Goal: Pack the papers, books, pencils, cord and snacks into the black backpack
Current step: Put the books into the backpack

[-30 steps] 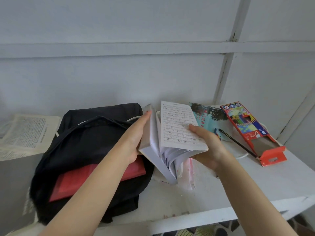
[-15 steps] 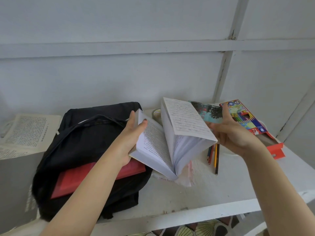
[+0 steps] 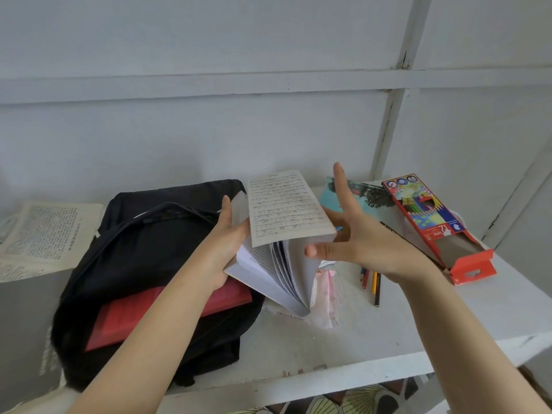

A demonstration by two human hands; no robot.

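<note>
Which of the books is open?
The white book in the left hand, pages fanned; the red book and teal book lie shut.

Black backpack (image 3: 155, 252), red book (image 3: 167, 315), white table (image 3: 373, 333), red pencil box (image 3: 436, 231)

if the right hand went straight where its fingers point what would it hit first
Probably the wall: the right hand has its fingers aimed up and away, over the teal book. Depth is unclear.
</note>
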